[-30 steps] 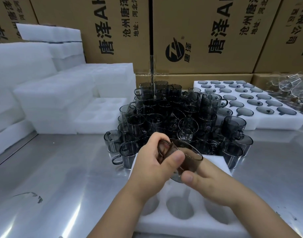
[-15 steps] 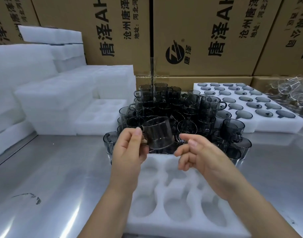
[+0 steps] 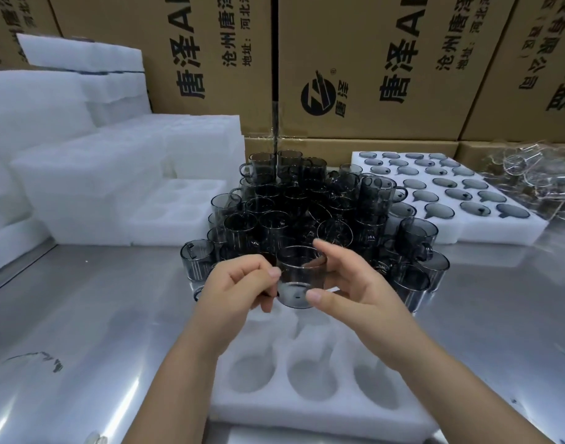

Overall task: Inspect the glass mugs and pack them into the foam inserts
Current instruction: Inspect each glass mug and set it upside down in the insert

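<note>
While the left hand pinches its handle and the right hand cups its side, the grey glass mug hangs upright just above the foam insert, whose empty pockets lie below, toward the person.

A smoky grey glass mug is held nearly upright just above the far edge of a white foam insert whose oval pockets lie empty at the near centre, the left grip pinching its handle side and the right grip bracketing it, thumb at the base and fingers at the far rim. Just beyond, a dense pile of matching mugs stands stacked in layers. A filled foam insert lies far right with a mug in each pocket, and another empty insert and stacked foam blocks lie far left.
</note>
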